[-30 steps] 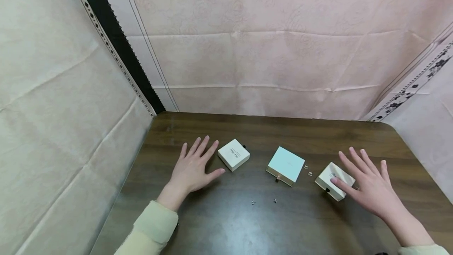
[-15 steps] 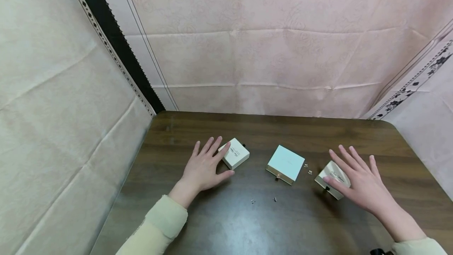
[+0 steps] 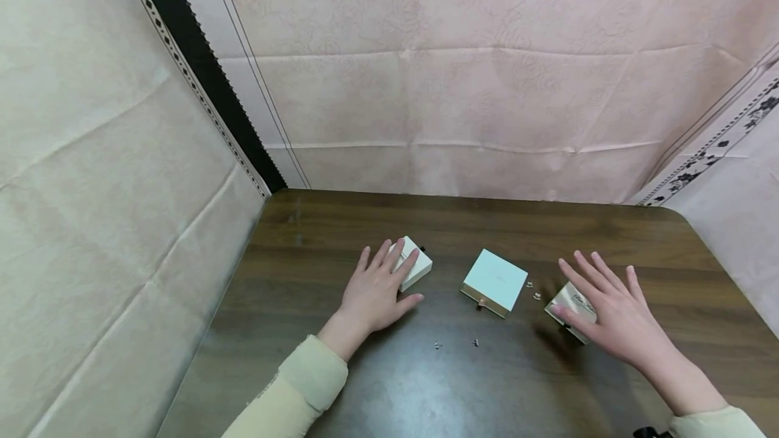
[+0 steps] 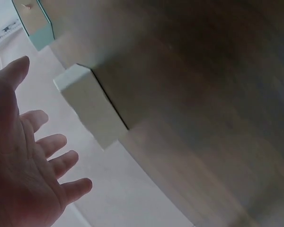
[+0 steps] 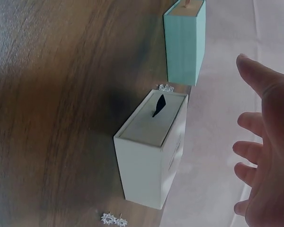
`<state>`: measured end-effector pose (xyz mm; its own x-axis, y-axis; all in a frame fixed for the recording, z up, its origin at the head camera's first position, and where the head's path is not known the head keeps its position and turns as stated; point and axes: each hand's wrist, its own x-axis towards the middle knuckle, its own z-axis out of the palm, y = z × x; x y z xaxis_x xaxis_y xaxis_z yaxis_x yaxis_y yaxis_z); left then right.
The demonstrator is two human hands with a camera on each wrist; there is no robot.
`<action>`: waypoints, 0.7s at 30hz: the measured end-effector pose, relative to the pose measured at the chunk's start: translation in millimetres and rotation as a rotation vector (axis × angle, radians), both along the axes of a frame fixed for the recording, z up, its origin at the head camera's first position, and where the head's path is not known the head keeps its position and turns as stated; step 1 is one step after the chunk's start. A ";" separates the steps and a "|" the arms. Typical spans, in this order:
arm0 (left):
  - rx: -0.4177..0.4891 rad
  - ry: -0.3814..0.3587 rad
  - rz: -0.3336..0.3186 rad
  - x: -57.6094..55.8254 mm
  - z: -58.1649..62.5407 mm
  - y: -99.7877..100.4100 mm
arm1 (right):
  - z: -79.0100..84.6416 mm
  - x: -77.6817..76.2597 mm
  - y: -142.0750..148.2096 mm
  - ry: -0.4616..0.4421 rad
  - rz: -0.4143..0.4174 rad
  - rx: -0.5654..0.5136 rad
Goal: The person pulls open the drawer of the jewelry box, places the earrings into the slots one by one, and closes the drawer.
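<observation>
My left hand [image 3: 374, 293], fingers spread, hovers over a small white box [image 3: 418, 269] and covers its left part in the head view. In the left wrist view a gap shows between that hand [image 4: 26, 156] and the white box [image 4: 93, 109]. On the right, my right hand [image 3: 615, 313] is held with straight fingers above a second white box [image 3: 571, 299], partly hiding it. The right wrist view shows this box [image 5: 146, 142] with a black ribbon tab [image 5: 160, 105] on its drawer end, apart from the fingers. Neither hand holds anything.
Between the hands lies a mint-green drawer box [image 3: 494, 279]. Small sparkly stud earrings [image 3: 537, 296] lie beside it. Two more tiny metallic pieces [image 3: 476, 343] lie nearer the front. Another sparkly pair [image 5: 113, 219] lies by the right white box. Cloth [image 3: 462, 120] hangs behind the wooden table [image 3: 341, 211].
My left hand has moved right, from beside the left white box to over it. My right hand has shifted slightly left, covering more of the right white box. The boxes have stayed put.
</observation>
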<state>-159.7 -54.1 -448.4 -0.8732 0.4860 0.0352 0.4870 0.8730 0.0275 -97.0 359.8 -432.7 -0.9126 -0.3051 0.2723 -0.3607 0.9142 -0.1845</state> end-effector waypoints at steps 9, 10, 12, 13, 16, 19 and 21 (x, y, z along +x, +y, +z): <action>-0.006 0.021 -0.014 0.5 -4.9 17.0 | -1.4 1.8 -8.6 0.012 0.020 -0.019; -0.011 0.018 -0.009 0.4 -5.1 18.7 | -1.8 1.8 -9.3 0.015 0.023 -0.017; -0.024 0.010 0.005 0.6 -5.7 22.0 | -2.2 1.8 -10.3 0.021 0.026 -0.013; -0.033 0.005 0.013 0.7 -5.8 23.8 | -2.2 1.9 -10.9 0.024 0.028 -0.012; -0.046 -0.005 0.039 1.0 -6.0 29.4 | -2.6 1.4 -12.6 0.027 0.033 -0.005; -0.049 -0.011 0.061 1.3 -7.2 35.0 | -2.8 0.8 -14.4 0.025 0.037 0.000; -0.046 -0.010 0.076 1.3 -8.6 38.0 | -3.5 0.1 -15.4 0.022 0.041 0.002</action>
<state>-158.3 -16.1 -457.0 -0.9079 0.4192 0.0056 0.4192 0.9079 -0.0091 -96.9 344.4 -436.1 -0.8931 -0.3422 0.2919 -0.4015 0.8991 -0.1743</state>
